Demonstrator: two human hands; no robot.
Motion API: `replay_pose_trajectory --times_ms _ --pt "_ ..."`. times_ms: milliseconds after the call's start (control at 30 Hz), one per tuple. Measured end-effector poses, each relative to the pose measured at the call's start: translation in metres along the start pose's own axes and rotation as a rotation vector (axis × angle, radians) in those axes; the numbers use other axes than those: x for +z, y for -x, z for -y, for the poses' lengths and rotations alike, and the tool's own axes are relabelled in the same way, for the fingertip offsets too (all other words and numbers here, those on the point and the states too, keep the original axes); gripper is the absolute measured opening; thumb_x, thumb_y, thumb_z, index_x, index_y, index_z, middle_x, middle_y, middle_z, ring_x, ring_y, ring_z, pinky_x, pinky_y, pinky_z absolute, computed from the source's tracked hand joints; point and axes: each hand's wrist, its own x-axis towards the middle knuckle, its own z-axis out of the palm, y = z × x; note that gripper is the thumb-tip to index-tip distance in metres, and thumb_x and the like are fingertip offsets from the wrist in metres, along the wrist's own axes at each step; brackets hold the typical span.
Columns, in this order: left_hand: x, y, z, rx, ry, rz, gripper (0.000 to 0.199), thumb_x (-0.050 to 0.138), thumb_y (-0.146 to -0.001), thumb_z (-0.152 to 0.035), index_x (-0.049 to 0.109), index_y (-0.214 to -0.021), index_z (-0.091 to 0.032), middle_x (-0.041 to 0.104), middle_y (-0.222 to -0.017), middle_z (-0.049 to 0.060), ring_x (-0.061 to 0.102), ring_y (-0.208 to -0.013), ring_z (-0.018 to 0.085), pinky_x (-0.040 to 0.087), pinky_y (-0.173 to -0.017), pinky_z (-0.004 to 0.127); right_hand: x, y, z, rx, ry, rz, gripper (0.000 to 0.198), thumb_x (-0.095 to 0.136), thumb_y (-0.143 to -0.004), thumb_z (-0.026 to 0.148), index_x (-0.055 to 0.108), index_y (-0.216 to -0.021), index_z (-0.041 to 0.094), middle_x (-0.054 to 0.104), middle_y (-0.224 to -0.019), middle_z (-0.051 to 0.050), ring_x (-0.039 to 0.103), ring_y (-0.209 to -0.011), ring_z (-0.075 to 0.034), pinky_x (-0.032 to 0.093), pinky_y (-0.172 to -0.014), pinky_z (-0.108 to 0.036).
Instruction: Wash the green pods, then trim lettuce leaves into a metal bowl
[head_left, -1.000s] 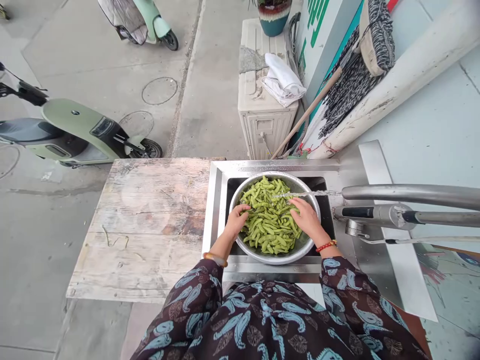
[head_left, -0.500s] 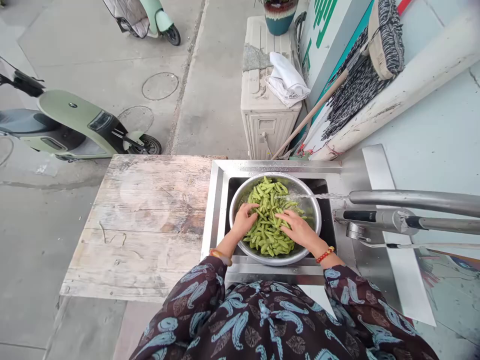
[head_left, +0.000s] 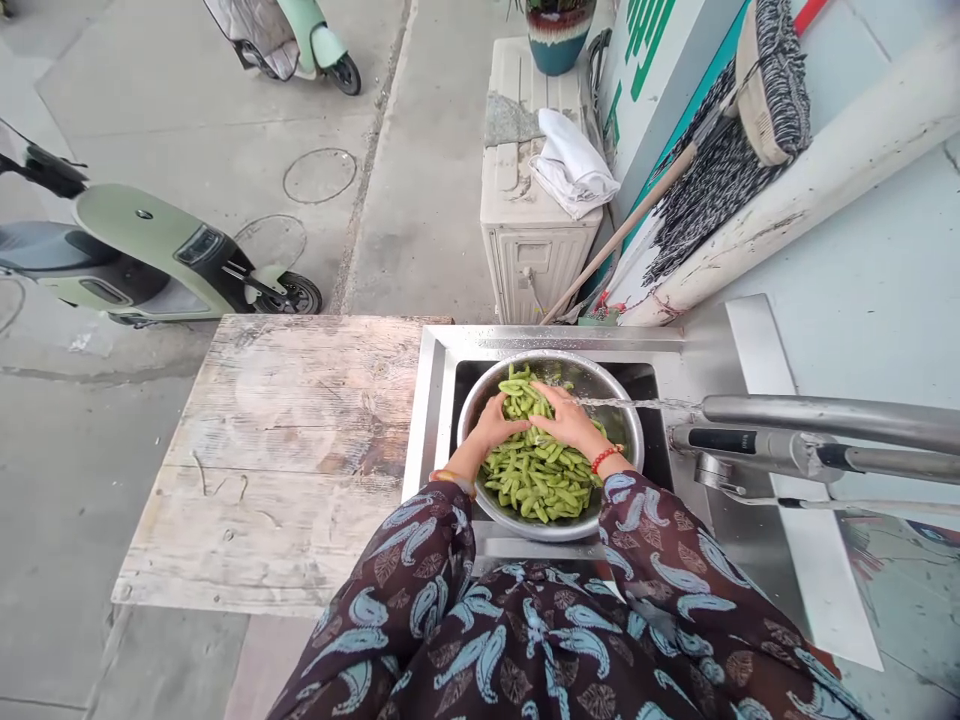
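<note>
In the head view, a round metal bowl sits in the sink, a bit below and to the right of the middle of the frame. It has a big pile of green pods in it. Both hands are inside the bowl, near the top of the pile. The left hand is on the left side of a bunch of pods, and the right hand is on the right side. They are close together, with their fingers curved around the bunch. Some fingertips are hidden, so I cannot tell how tightly either hand grips.

A red bracelet is on the right wrist. A thin stream of water runs from the tap at the right of the frame toward the bowl, by the right hand.

To the left of the sink is a wooden table with a few thin stringy bits on it. A green scooter stands at the upper left. At the top, right of the middle, a white cloth lies on a cream box. A mop leans at the upper right, beside a fat white pipe.
</note>
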Motion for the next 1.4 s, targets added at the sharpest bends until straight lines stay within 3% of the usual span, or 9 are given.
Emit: replay_pose_trajectory --times_ms 133,300,467,600,733,900,1033,1200,1400 --pt "-0.011 0.030 -0.012 0.224 -0.207 0.166 0.046 0.070 -0.071 -0.012 0.068 -0.116 -0.022 0.062 -0.116 0.008 0.057 -0.118 0.026 0.041 -0.109 0.044 -0.031 0.053 -0.012 -0.137 0.061 0.102 0.046 0.052 -0.092 0.034 0.055 -0.137 0.032 0.062 -0.129 -0.008 0.059 -0.119 -0.027 0.046 -0.103 -0.048" --pt "-0.022 0.060 -0.012 0.364 -0.300 0.315 0.036 0.067 -0.079 -0.018 0.072 -0.113 -0.028 0.055 -0.139 0.008 0.051 -0.130 0.028 0.034 -0.115 0.048 -0.055 0.081 -0.054 0.029 0.096 -0.029 0.042 0.048 -0.093 0.039 0.062 -0.131 0.028 0.053 -0.144 -0.010 0.049 -0.133 -0.032 0.041 -0.109 -0.054" --pt "-0.023 0.035 0.007 0.058 -0.232 0.025 0.082 0.080 -0.071 -0.036 0.048 -0.144 -0.021 0.030 -0.160 0.015 0.025 -0.149 0.035 0.020 -0.121 0.053 -0.024 0.021 -0.060 0.148 -0.138 -0.198 0.061 0.047 -0.091 0.047 0.041 -0.149 0.028 0.045 -0.152 -0.009 0.041 -0.141 -0.028 0.037 -0.114 -0.050" --pt "-0.009 0.007 0.004 -0.165 0.033 0.031 0.102 0.089 -0.058 -0.039 0.043 -0.147 -0.017 0.052 -0.145 0.018 0.039 -0.141 0.039 0.026 -0.119 0.055 0.004 -0.019 -0.031 0.193 -0.133 -0.062 0.066 0.051 -0.088 0.059 0.043 -0.148 0.032 0.047 -0.151 -0.008 0.041 -0.141 -0.032 0.034 -0.115 -0.053" --pt "-0.006 0.016 -0.013 -0.071 0.150 0.091 0.088 0.086 -0.064 -0.035 0.048 -0.143 -0.021 0.064 -0.131 0.012 0.057 -0.124 0.032 0.039 -0.112 0.051 -0.015 0.003 -0.017 0.047 -0.047 0.125 0.060 0.048 -0.091 0.060 0.048 -0.145 0.033 0.051 -0.148 -0.006 0.047 -0.136 -0.031 0.039 -0.113 -0.049" --pt "-0.024 0.064 -0.023 0.228 -0.159 0.232 0.065 0.075 -0.076 -0.030 0.055 -0.137 -0.024 0.053 -0.142 0.012 0.048 -0.134 0.030 0.033 -0.117 0.049 -0.050 0.092 -0.027 -0.094 0.144 0.120 0.056 0.047 -0.094 0.055 0.045 -0.146 0.036 0.045 -0.153 -0.004 0.041 -0.140 -0.029 0.037 -0.114 -0.049" --pt "-0.022 0.100 -0.010 0.259 -0.550 0.311 0.106 0.085 -0.064 -0.035 0.030 -0.154 -0.029 0.017 -0.164 0.016 0.028 -0.146 0.041 0.029 -0.115 0.060 -0.023 0.137 -0.025 -0.033 0.370 0.123 0.089 0.068 -0.081 0.051 0.023 -0.156 0.038 0.016 -0.166 -0.006 0.023 -0.148 -0.040 0.032 -0.114 -0.060" --pt "0.006 0.104 0.003 0.243 -0.980 0.284 0.132 0.092 -0.049 -0.039 0.017 -0.158 -0.027 0.007 -0.166 0.017 0.022 -0.143 0.054 0.023 -0.111 0.069 0.025 0.115 -0.016 -0.009 0.479 0.026 0.125 0.087 -0.058 0.050 0.015 -0.158 0.029 0.007 -0.165 -0.014 0.014 -0.146 -0.050 0.031 -0.109 -0.066" --pt "0.005 0.058 -0.016 0.278 -0.842 0.205 0.100 0.080 -0.068 -0.027 0.028 -0.154 -0.032 0.039 -0.150 0.014 0.047 -0.130 0.039 0.043 -0.105 0.056 0.003 0.069 -0.037 0.025 0.245 -0.130 0.079 0.072 -0.077 0.043 0.041 -0.148 0.028 0.041 -0.146 -0.015 0.043 -0.135 -0.035 0.042 -0.108 -0.051"
